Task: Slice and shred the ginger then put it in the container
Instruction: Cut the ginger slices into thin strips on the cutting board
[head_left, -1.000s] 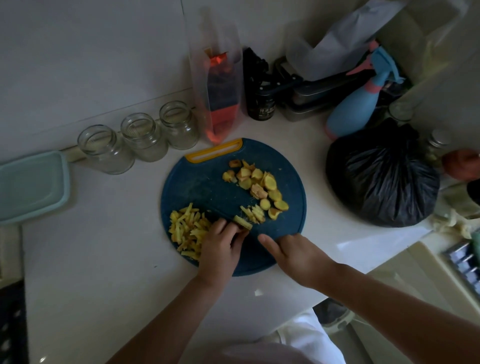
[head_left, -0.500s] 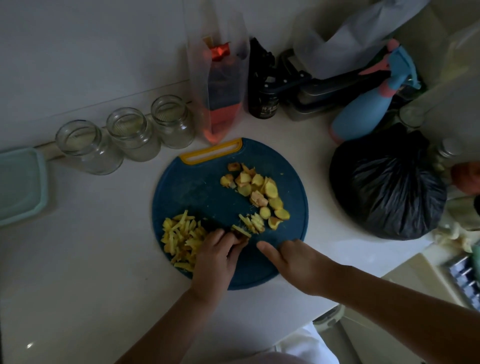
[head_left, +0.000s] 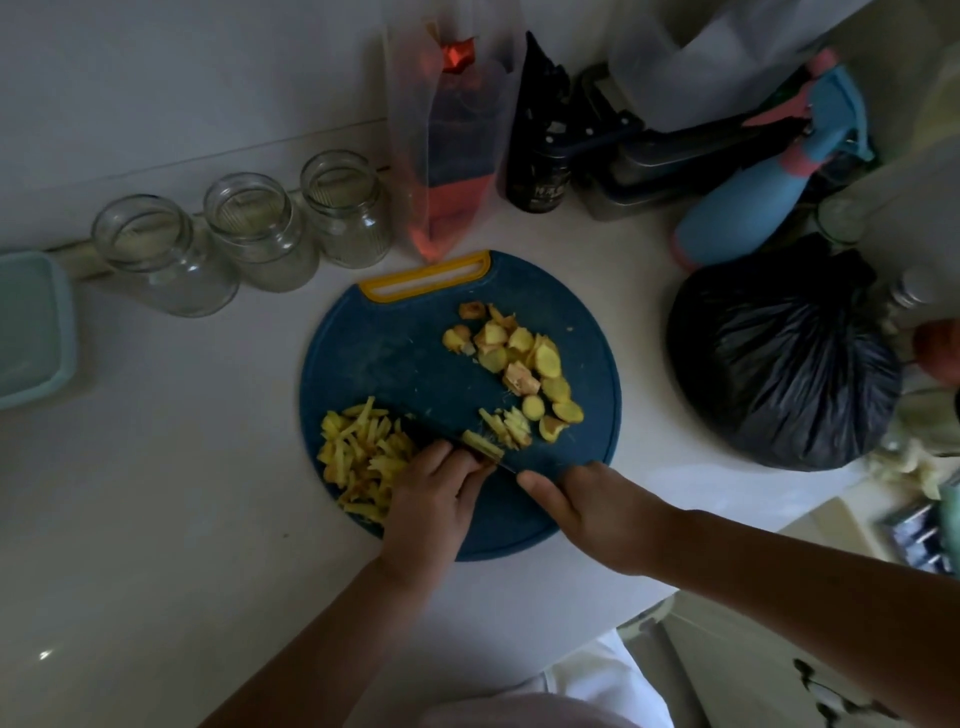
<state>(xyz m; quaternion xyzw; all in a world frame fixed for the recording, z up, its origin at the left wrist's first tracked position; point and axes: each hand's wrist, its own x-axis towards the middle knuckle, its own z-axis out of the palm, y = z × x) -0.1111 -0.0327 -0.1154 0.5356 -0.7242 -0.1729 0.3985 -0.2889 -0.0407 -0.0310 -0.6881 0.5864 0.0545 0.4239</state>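
1. Left hand (head_left: 436, 499): fingers curled, tips holding down a ginger piece (head_left: 483, 444) on the board (head_left: 395, 353).
2. Right hand (head_left: 597, 512): closed round the knife (head_left: 428, 430) handle, which is hidden in the palm, forefinger stretched forward. The dark blade lies across the ginger piece, just beside the left fingertips.
3. Shreds (head_left: 358, 457): piled on the board's left side, partly under the left hand.
4. Slices (head_left: 524, 364): curved row on the board's right side, apart from the shreds.
5. Container (head_left: 31, 327): teal, at the counter's far left, well apart from the board.
6. Jars (head_left: 249, 234): three, glass, between container and board.
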